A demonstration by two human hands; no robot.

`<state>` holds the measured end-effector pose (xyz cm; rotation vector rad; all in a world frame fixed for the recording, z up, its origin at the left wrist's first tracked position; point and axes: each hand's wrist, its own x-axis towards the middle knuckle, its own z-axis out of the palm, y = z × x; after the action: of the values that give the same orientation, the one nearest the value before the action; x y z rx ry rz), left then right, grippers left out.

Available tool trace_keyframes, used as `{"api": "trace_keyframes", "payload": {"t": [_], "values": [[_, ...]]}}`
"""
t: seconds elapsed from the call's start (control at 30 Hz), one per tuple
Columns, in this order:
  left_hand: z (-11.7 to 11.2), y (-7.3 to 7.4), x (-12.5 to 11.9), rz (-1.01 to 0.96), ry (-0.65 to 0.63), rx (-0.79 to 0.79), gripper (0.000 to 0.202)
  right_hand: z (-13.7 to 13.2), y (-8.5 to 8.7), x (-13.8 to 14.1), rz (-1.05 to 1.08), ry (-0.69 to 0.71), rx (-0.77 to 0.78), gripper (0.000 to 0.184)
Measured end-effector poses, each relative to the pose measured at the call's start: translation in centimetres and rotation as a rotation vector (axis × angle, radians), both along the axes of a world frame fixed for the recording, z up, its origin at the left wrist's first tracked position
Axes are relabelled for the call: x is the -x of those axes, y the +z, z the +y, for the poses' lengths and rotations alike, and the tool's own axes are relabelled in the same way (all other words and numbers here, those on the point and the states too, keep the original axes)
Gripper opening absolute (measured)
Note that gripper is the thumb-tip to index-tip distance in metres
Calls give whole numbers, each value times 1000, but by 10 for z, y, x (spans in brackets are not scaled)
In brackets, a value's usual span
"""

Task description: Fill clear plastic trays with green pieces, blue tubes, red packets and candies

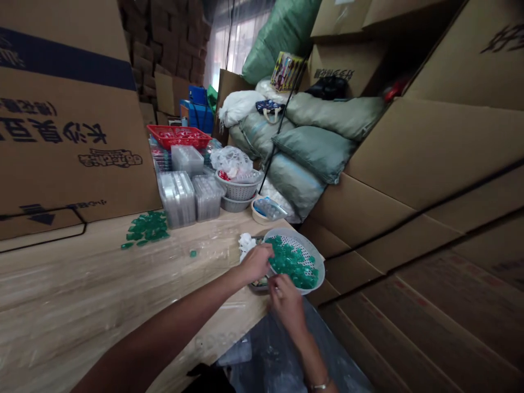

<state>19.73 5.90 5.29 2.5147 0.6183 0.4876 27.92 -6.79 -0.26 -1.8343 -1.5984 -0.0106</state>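
Grip curled on left hand (pixel 257 263) and right hand (pixel 287 302) — hold unclear — beside green pieces (pixel 295 263).

Room leftward over the tabletop (pixel 102 295) — cartons (pixel 388 158) (stacked) block rightward.

Green pieces (pixel 293 266) lie heaped; pale basket (pixel 303 240) holds them.

Two hands (pixel 257 263) (pixel 287 303), one green-filled colander (pixel 321 268), one red basket (pixel 160 140)
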Motion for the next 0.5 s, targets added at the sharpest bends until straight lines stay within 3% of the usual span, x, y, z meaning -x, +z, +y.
{"api": "trace_keyframes", "payload": {"t": [0.1,0.27,0.37,0.5], "values": [[-6,-12,41,112,84,-1,21,14,8,-55,-46,-185,169,20],[-44,-51,126,403,108,2,21,58,-2,-98,42,-179,216,26],[-52,-65,145,471,158,-6,24,68,-4,-104,101,-205,182,23],[-45,-66,144,385,266,-42,26,58,4,-105,187,-248,88,31]]}}
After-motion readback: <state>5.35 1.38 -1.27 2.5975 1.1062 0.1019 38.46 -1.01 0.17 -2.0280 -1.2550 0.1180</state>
